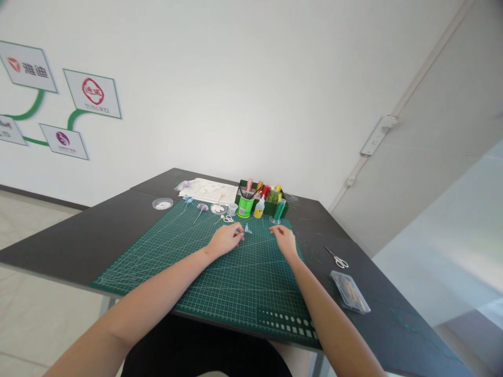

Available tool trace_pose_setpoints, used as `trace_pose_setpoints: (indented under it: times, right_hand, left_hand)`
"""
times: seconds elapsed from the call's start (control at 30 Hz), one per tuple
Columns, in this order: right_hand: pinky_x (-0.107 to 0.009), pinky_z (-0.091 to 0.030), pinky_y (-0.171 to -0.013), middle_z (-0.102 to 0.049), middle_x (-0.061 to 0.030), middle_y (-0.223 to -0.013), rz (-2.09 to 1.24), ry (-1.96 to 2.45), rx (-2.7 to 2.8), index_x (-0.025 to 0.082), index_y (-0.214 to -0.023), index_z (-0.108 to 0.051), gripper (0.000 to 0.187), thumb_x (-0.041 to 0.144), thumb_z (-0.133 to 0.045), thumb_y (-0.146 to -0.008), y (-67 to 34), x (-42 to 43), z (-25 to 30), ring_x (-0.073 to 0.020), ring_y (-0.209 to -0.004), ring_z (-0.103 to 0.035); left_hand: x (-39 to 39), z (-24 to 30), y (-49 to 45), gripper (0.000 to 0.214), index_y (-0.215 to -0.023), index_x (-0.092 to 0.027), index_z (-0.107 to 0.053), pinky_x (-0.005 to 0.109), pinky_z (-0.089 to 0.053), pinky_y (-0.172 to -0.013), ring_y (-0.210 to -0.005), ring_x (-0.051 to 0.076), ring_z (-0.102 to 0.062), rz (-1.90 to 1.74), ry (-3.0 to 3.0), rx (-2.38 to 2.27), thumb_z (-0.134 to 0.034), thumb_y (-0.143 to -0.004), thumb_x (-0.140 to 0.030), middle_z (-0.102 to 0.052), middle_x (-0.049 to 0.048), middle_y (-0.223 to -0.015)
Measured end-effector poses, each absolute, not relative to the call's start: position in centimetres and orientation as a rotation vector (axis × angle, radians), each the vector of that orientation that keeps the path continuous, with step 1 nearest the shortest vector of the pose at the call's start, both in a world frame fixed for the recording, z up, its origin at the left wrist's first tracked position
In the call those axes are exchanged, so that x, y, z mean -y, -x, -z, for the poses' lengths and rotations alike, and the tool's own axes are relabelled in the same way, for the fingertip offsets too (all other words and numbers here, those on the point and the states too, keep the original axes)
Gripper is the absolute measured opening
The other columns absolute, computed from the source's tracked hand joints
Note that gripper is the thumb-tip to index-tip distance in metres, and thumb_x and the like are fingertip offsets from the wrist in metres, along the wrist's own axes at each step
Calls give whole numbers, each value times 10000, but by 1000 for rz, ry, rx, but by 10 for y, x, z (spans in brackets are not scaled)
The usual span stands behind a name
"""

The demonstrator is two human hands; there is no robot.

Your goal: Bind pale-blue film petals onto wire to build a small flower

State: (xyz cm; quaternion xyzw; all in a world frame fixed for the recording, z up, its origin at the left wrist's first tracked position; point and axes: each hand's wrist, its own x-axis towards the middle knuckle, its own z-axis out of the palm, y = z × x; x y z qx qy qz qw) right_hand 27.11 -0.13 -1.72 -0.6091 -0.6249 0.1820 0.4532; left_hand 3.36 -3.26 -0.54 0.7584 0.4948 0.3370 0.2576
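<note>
My left hand [227,238] is over the green cutting mat, its fingers curled together. A small pale blue flower [247,229] sticks out at its fingertips, apparently held there; the grip itself is partly hidden. To the right, my right hand [285,241] is closed in a pinch just in front of a spool of green thread [279,209]. Whatever lies between those fingertips is too small to make out. Small white-handled scissors [228,219] lie beyond my left hand, near a purple flower [203,207] and another blue flower [188,199] on thin stems.
The cutting mat [220,283] covers the middle of the dark table. A green can [245,207], a glue bottle [259,207] and a box of thread spools [271,208] stand at the back. Scissors [338,260] and a clear plastic case [349,292] lie right.
</note>
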Motion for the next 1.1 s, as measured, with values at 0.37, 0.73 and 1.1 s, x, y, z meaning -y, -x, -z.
trace_pose_setpoints:
  times: [0.37,0.73,1.1]
  right_hand:
    - [-231,-371,-384,-707,-59,-769,-834,1335,1543,166,-819,-693,284,373,-508,-758,-254,5,19,-125,-456,-524]
    - [-240,-425,-504,-714,-73,-898,-855,1257,1482,163,-892,-702,314,210,-592,-602,-268,-7,26,-154,-643,-594]
    - [-383,-498,-813,-706,-59,-1025,-898,1171,1519,203,-998,-703,541,97,-470,-522,-272,-11,36,-198,-877,-635]
  left_hand:
    - [37,-1,-33,102,-863,-224,-563,224,-473,-584,-553,120,-649,-910,-2075,-1344,-488,-861,-293,-736,-31,-810]
    - [26,3,-26,98,-890,-223,-558,222,-480,-600,-558,115,-662,-986,-1997,-1416,-474,-865,-267,-740,-27,-828]
    - [22,-1,-21,99,-896,-220,-561,228,-489,-603,-557,119,-663,-1046,-1967,-1461,-479,-871,-268,-738,-24,-825]
